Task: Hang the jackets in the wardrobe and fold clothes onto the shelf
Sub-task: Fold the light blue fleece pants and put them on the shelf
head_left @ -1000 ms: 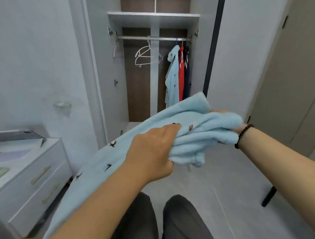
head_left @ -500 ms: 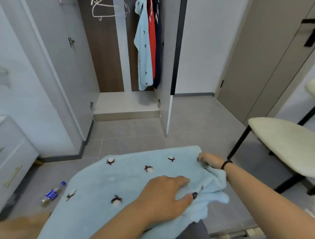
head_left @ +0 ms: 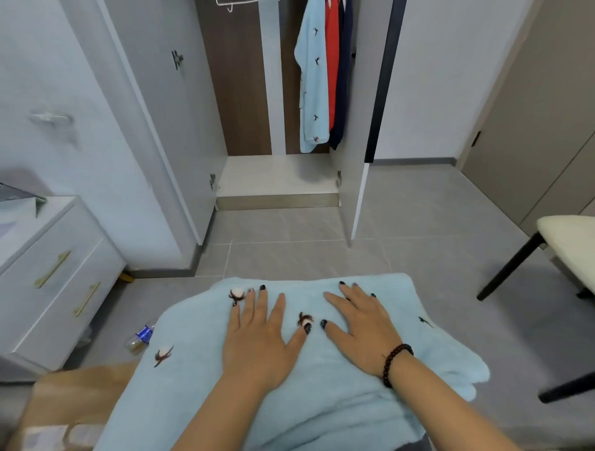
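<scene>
Both my hands lie flat, palms down, on the light blue garment (head_left: pixel 322 402), which is spread out in front of me low in the view, over my lap as far as I can tell. My left hand (head_left: pixel 257 341) has its fingers straight and spread, gripping nothing; my right hand (head_left: pixel 363 328), just beside it with a dark bead bracelet (head_left: pixel 394 362) at the wrist, presses down the same way, fingers loose and open. The cloth is fleecy with small dark-and-white embroidered figures, and its far edge falls toward the grey tiled floor (head_left: pixel 306 254).

Ahead stands the open wardrobe (head_left: pixel 277 180), its doors swung wide and its pale bottom board bare. Inside hang a matching light blue jacket (head_left: pixel 310 87), a red one (head_left: pixel 331 58) and a dark navy one (head_left: pixel 343 80), close together at the right side; a white hanger (head_left: pixel 236 3) shows at the top edge. To my left is a white chest of drawers (head_left: pixel 54 280) with brass handles, and a plastic bottle (head_left: pixel 140 338) lies on the floor beside it. A brown cardboard box (head_left: pixel 77 399) sits at my lower left. At the right stands a cream-seated chair (head_left: pixel 570 244) with black legs.
</scene>
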`<act>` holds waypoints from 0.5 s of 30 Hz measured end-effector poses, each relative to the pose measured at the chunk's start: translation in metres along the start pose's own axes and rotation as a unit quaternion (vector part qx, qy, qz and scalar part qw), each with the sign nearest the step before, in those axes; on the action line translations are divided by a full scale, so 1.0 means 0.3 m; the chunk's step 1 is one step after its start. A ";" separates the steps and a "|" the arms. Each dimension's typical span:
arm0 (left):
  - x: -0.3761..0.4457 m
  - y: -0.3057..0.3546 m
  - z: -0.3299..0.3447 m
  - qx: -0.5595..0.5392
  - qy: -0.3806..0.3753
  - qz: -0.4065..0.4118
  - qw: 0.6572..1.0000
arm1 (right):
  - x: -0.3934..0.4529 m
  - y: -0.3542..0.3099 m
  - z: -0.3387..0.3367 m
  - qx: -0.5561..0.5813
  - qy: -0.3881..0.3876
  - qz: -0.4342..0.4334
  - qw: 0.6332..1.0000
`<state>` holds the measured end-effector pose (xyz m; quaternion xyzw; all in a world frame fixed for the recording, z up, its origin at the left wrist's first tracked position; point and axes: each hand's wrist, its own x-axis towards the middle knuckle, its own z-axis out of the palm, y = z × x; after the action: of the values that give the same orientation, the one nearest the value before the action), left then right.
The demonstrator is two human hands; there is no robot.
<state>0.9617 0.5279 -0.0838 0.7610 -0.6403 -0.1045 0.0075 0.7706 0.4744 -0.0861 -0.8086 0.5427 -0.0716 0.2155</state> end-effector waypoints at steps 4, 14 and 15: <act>0.011 -0.097 -0.044 -0.015 -0.017 -0.066 0.998 | 0.011 0.035 -0.022 0.005 -0.015 0.077 0.997; 0.004 -0.339 -0.075 -0.349 -0.084 -0.149 0.921 | -0.028 0.166 -0.096 0.219 -0.080 0.235 0.943; -0.002 -0.345 -0.074 -0.390 -0.092 -0.147 0.904 | -0.040 0.175 -0.098 0.262 -0.080 0.240 0.931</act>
<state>1.0660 0.5444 -0.0771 0.7700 -0.4270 -0.4152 0.2290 0.7111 0.4607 -0.0807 -0.5720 0.6639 -0.0926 0.4727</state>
